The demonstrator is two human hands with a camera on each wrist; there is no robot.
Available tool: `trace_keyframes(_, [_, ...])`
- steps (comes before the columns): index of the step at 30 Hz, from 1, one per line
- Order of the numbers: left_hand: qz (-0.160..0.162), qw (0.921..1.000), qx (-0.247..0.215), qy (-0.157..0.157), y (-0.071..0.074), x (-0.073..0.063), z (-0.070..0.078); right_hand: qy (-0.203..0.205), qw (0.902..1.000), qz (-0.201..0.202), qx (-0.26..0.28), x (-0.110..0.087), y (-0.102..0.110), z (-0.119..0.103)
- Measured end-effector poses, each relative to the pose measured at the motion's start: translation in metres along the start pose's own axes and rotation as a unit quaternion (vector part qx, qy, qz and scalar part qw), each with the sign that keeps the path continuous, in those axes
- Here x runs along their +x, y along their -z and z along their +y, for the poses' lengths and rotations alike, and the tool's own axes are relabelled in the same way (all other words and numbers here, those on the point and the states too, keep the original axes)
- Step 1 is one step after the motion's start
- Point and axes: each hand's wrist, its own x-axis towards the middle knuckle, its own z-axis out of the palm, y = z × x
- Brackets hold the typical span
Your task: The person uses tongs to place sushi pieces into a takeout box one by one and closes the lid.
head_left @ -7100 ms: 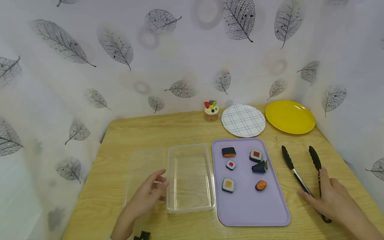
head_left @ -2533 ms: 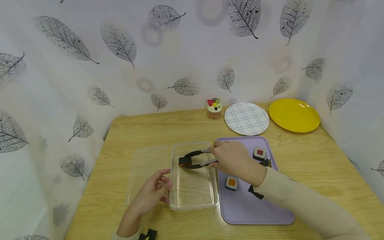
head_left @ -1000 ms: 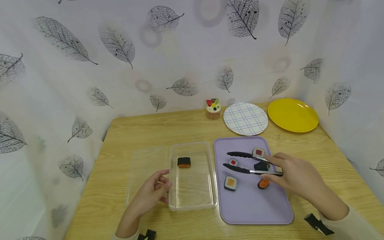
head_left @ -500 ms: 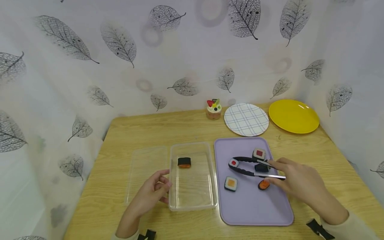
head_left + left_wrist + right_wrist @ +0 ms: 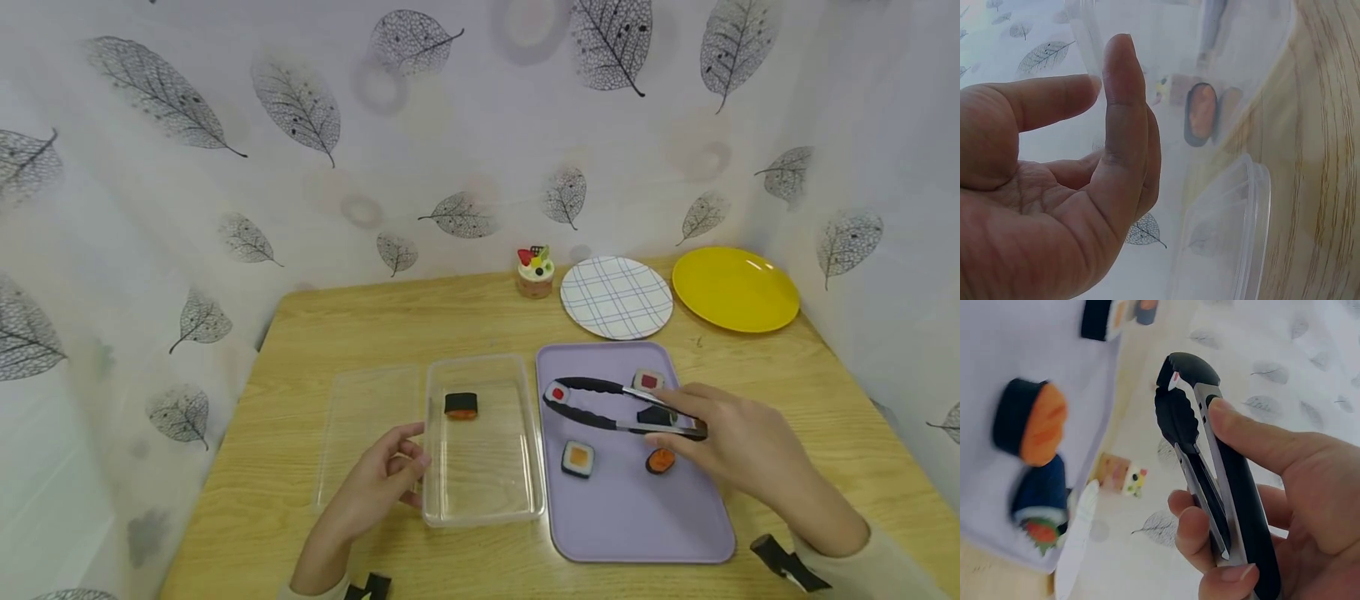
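My right hand [image 5: 750,442] grips a pair of black-and-silver tongs [image 5: 1235,487], fingers on one arm and thumb on the other. The tongs' tips pinch a small sushi roll with a red centre [image 5: 557,392] over the left edge of the lilac tray [image 5: 637,525]. My left hand [image 5: 378,475] rests with loosely bent fingers at the left wall of a clear plastic box [image 5: 483,515]. Inside the box lies a black-wrapped orange sushi piece [image 5: 461,406]. On the tray are an orange-centred roll [image 5: 578,459], a dark-red-centred roll [image 5: 647,381], a dark cone-shaped hand roll [image 5: 654,417] and an orange-topped piece [image 5: 661,460].
A clear lid [image 5: 367,417] lies left of the box, partly behind the left hand. Along the back stand a toy cupcake [image 5: 535,275], a white checked plate [image 5: 617,297] and a yellow plate [image 5: 735,289]. A leaf-print curtain [image 5: 300,208] surrounds the wooden table [image 5: 375,317].
The right hand took up the tongs, moved the black-wrapped piece into the box, returned to the tray, closed the tips on the red-centred roll and shifted it leftward. The left hand stayed by the box.
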Motion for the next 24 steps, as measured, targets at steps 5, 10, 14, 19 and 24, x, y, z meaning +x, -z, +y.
trace_keyframes(5, [-0.004,1.0000,-0.001,-0.001,0.000,0.001,-0.001,0.050,0.9981,-0.004,0.036,0.011,0.005,-0.019])
trace_keyframes(10, [-0.002,1.0000,-0.003,0.002,0.000,0.002,0.000,0.096,0.9937,-0.045,0.038,0.030,0.006,-0.041])
trace_keyframes(14, [0.000,1.0000,-0.005,0.004,0.000,0.003,0.000,0.131,0.9890,-0.061,0.033,0.041,0.002,-0.057])
trace_keyframes(19, [0.003,1.0000,-0.005,0.008,0.000,0.003,0.000,0.165,0.9837,-0.067,0.028,0.052,-0.005,-0.076])
trace_keyframes(24, [0.000,1.0000,-0.005,0.006,0.001,0.002,0.000,0.187,0.9801,-0.067,0.003,0.061,-0.012,-0.092])
